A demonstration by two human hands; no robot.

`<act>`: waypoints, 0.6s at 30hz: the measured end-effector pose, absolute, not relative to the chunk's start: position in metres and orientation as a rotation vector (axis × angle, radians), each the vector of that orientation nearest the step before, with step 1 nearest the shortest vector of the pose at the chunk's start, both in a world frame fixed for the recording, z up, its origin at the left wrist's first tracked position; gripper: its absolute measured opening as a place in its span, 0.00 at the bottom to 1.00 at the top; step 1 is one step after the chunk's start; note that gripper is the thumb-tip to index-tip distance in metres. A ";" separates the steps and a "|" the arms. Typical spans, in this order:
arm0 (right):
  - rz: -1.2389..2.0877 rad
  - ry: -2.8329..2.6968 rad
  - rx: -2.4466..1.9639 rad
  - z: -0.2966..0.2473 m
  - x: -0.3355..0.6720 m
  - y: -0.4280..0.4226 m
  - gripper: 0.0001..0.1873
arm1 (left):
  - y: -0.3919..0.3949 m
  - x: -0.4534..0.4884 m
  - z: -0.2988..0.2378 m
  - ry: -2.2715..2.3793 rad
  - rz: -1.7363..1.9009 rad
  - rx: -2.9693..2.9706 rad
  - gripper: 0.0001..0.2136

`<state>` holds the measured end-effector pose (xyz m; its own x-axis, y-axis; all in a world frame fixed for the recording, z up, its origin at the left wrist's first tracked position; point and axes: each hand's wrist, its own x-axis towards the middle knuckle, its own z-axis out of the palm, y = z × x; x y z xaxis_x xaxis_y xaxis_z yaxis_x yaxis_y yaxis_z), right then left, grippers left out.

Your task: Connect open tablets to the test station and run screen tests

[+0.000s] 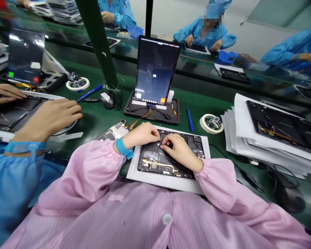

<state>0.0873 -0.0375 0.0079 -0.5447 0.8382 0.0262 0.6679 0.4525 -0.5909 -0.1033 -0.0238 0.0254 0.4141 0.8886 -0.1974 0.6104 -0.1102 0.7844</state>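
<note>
Across the casing's point(168, 159) edges, left hand point(145, 134) and right hand point(180, 148) nearly meet.

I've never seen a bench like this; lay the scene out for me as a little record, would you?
Left hand: blue wrist strap, fingertips over the black panel; grip unclear
Right hand: over the same panel, fingers curled near the left hand's
Under panel: white paper
Behind: lit screen, leaning back
Right of panel: blue pen, tape roll, paper stack with another panel on top
Left neighbor: a co-worker's hand, blue sleeve
</note>
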 end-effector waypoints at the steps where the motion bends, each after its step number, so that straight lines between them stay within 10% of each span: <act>1: 0.779 -2.385 -1.275 0.005 0.088 -0.037 0.06 | -0.024 -0.103 0.025 1.299 0.384 1.796 0.09; 18: 0.845 -2.355 -1.214 0.005 0.093 -0.041 0.05 | -0.028 -0.098 0.033 1.242 0.215 1.733 0.10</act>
